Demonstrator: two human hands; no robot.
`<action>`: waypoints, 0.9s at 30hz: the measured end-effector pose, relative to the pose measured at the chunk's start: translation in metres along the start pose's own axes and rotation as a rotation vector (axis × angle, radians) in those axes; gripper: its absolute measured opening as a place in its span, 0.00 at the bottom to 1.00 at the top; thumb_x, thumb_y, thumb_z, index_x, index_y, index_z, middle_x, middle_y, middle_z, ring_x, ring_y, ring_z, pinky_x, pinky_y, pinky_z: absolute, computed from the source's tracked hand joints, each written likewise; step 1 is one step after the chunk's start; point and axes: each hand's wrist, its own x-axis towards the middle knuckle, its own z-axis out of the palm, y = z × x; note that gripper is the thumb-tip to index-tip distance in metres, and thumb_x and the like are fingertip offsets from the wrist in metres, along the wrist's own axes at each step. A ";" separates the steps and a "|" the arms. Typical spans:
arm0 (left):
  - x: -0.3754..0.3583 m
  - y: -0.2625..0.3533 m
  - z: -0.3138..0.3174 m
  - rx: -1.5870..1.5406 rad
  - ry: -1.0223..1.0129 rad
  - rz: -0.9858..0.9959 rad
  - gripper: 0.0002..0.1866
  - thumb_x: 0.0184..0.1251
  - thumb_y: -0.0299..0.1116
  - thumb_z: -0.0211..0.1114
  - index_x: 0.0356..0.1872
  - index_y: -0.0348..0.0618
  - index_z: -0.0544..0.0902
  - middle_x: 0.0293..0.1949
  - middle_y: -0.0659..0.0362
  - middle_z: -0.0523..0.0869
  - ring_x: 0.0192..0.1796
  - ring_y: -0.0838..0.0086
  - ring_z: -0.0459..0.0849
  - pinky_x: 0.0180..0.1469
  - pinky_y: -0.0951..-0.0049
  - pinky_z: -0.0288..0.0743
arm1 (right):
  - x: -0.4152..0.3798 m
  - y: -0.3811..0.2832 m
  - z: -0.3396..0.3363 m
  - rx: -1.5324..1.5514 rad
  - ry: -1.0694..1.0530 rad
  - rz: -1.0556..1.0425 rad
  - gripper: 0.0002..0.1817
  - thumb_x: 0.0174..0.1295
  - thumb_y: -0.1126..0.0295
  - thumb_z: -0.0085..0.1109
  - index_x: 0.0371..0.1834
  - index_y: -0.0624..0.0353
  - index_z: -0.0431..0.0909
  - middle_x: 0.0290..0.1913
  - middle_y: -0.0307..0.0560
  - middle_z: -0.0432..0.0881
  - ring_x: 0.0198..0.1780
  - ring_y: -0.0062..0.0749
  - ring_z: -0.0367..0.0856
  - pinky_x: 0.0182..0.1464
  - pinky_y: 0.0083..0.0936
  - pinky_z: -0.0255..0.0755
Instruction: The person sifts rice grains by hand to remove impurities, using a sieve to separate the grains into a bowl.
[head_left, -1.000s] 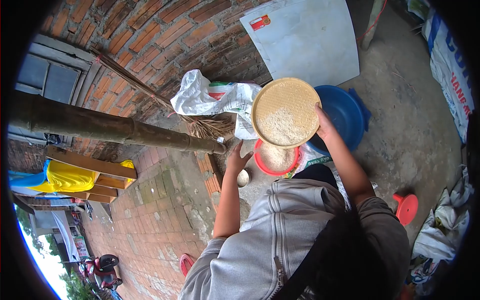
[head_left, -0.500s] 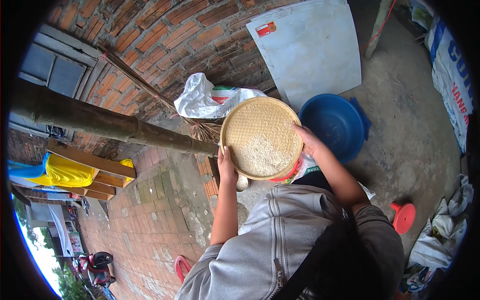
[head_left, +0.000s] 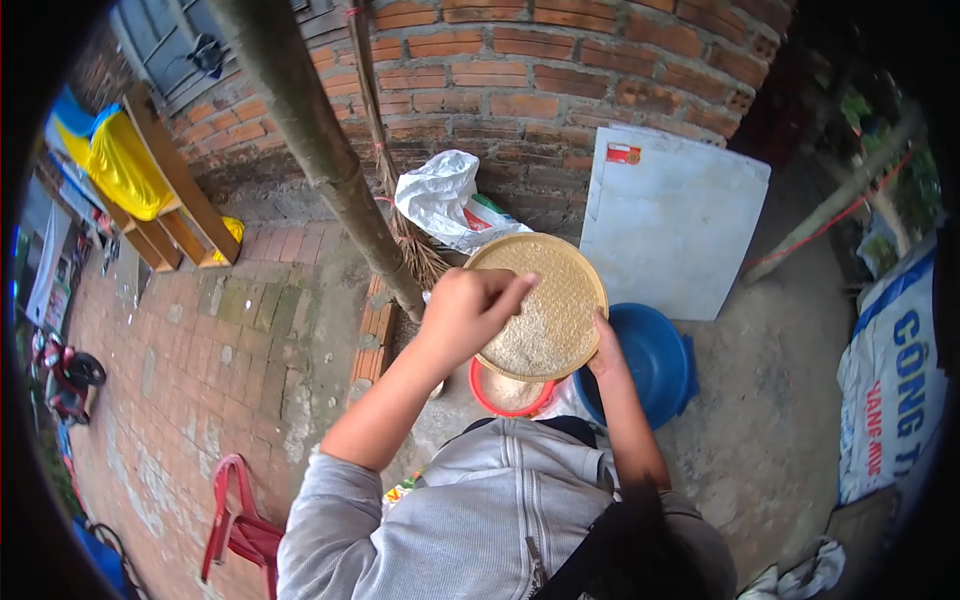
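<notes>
A round woven tray (head_left: 570, 275) with a pale grain-like heap (head_left: 525, 340) on its near part is held up in front of my body. My right hand (head_left: 605, 345) grips the tray's right rim, thumb on top. Raised over the tray's left part is my left hand (head_left: 470, 312), its fingers bent together; whether something small is pinched in them I cannot make out. Below the tray, a red basin (head_left: 478, 390) holds more pale material. Beside it on the right stands a blue basin (head_left: 655, 365).
A bamboo pole (head_left: 335, 165) slants down left of the tray. Behind are a white sack (head_left: 440, 195), a straw broom (head_left: 415, 250), a grey-white board (head_left: 670, 220) and a brick wall (head_left: 560, 80). A red chair (head_left: 240, 520) stands lower left, large printed sacks (head_left: 890, 380) at right.
My left hand has let go of the tray's left rim and moved above the tray. The view has turned, and more of the red basin shows beneath the tray.
</notes>
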 end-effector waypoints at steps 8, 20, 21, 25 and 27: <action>0.029 0.043 0.061 0.549 -0.394 0.903 0.06 0.44 0.33 0.63 0.19 0.42 0.84 0.21 0.54 0.84 0.26 0.60 0.84 0.26 0.63 0.77 | -0.003 -0.010 0.047 -0.028 -0.256 -0.066 0.26 0.69 0.52 0.42 0.64 0.57 0.63 0.62 0.49 0.70 0.59 0.40 0.72 0.58 0.39 0.68; -0.026 0.157 0.182 0.901 -0.981 1.260 0.13 0.58 0.41 0.62 0.40 0.49 0.86 0.46 0.58 0.84 0.49 0.66 0.81 0.47 0.61 0.75 | 0.022 0.147 0.100 -0.029 -0.389 0.391 0.27 0.70 0.53 0.41 0.64 0.60 0.62 0.62 0.50 0.70 0.60 0.41 0.70 0.60 0.38 0.66; -0.037 0.161 0.172 0.855 -0.995 1.284 0.13 0.58 0.41 0.62 0.40 0.49 0.86 0.46 0.59 0.84 0.49 0.66 0.81 0.47 0.61 0.74 | 0.016 0.147 0.082 -0.007 -0.344 0.381 0.27 0.70 0.53 0.41 0.64 0.60 0.62 0.62 0.50 0.70 0.60 0.41 0.70 0.60 0.38 0.66; -0.075 0.166 0.182 0.749 -1.089 1.381 0.13 0.58 0.40 0.61 0.41 0.49 0.85 0.46 0.59 0.84 0.50 0.66 0.81 0.47 0.61 0.74 | 0.006 0.149 0.047 0.121 -0.232 0.303 0.27 0.70 0.53 0.41 0.64 0.61 0.62 0.62 0.51 0.69 0.61 0.41 0.69 0.61 0.38 0.65; -0.081 0.176 0.179 0.684 -1.074 1.400 0.13 0.59 0.40 0.61 0.41 0.49 0.85 0.47 0.60 0.84 0.50 0.66 0.81 0.47 0.61 0.74 | -0.003 0.138 0.020 0.123 -0.174 0.288 0.27 0.70 0.54 0.41 0.64 0.61 0.62 0.62 0.51 0.69 0.61 0.41 0.69 0.61 0.37 0.65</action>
